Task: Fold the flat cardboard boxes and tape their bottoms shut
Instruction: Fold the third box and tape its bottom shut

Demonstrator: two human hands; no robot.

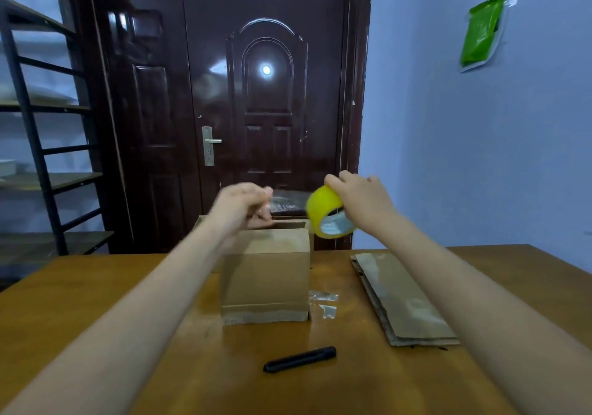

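— Both hands hover above the folded box [266,273] standing mid-counter [96,286]; right hand [362,203] clamps the yellow tape roll [326,212], left hand [243,203] pinches the pulled strip [283,204].

— And the strip's line?

— Left to right, just over the box's upturned face; left hand sits nearer it. Box contents: can't tell; flat boxes [403,299] wait at right.

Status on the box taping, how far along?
Done: one cardboard box stands folded on the table. In hand: right hand grips the yellow tape roll, left hand pinches the tape end above the box. Left: the flat boxes stacked beside it.
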